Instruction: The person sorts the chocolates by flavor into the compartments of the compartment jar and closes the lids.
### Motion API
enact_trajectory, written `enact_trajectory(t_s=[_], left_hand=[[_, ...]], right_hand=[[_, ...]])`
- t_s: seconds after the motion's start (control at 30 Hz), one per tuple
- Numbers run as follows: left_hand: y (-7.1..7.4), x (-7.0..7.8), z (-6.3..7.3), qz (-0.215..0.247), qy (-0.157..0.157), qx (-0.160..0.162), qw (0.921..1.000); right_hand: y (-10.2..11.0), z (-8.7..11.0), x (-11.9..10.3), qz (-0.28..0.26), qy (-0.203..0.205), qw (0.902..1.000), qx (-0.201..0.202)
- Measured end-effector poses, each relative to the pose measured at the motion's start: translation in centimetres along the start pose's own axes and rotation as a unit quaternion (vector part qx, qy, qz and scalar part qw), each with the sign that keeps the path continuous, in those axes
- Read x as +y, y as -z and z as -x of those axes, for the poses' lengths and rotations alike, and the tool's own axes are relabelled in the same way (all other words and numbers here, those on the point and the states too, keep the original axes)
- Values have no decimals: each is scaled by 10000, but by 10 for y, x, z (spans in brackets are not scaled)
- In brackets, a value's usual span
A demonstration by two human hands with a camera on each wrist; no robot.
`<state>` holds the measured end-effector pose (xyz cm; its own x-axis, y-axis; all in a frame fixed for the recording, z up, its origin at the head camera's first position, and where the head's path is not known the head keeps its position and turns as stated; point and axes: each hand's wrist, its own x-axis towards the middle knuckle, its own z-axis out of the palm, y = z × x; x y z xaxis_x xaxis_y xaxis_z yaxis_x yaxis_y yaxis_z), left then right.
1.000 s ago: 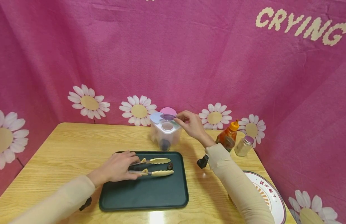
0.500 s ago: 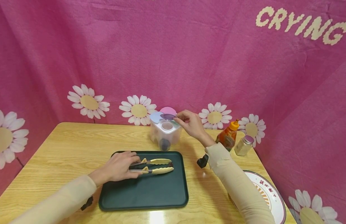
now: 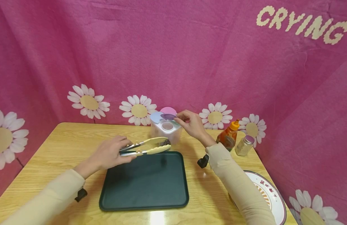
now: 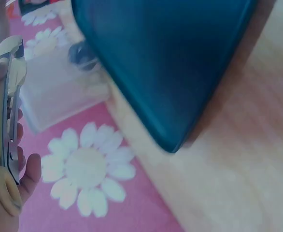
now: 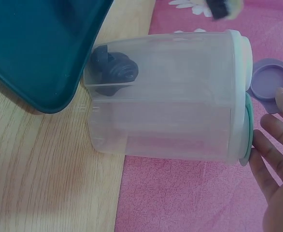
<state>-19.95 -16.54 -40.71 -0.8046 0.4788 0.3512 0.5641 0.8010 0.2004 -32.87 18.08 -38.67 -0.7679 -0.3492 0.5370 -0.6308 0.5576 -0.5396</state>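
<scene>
My left hand (image 3: 110,153) grips a pair of tongs (image 3: 158,150) with cream scalloped tips. Between the tips is a small dark ridged piece (image 3: 167,142), held above the far edge of the dark green tray (image 3: 145,184). Behind it stands a clear lidded container (image 5: 180,67) with several coloured flip lids. My right hand (image 3: 191,125) pinches the raised purple lid (image 5: 272,82), and the round opening (image 3: 167,126) below it is uncovered. Dark pieces (image 5: 117,70) lie at the bottom of one compartment. In the left wrist view the tongs run along the left side.
At the right are a sauce bottle (image 3: 228,137) with an orange cap and a glass jar (image 3: 244,146) with a purple lid. A patterned plate (image 3: 278,200) sits partly under my right sleeve. A pink flowered cloth (image 3: 173,56) hangs behind the wooden table (image 3: 63,147).
The tongs have closed on the dark piece and lifted it off the tray, moving away from me toward the container. My right hand keeps its place on the purple lid.
</scene>
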Motion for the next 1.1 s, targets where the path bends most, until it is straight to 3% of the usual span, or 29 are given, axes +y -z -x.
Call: enact_trajectory(t_s=[0.3,0.5,0.73,0.9,1.1], left_hand=[[25,-11,-19,-102,73,410,9991],[25,-13,-36,-220,52,507,9985],[21,-14,-48,-179,29,374,9991],[21,-14,-50,-208,60,360,9991],[25,-13,-38,-269,349,224,9988]], right_hand=[[-1,1,1,9,30,10000,29],[-1,1,1,-4,16,10000,45],[-1,1,2,10,42,10000,25],[-1,1,2,17,76,10000,41],[-1,1,2,37,100,9999,70]])
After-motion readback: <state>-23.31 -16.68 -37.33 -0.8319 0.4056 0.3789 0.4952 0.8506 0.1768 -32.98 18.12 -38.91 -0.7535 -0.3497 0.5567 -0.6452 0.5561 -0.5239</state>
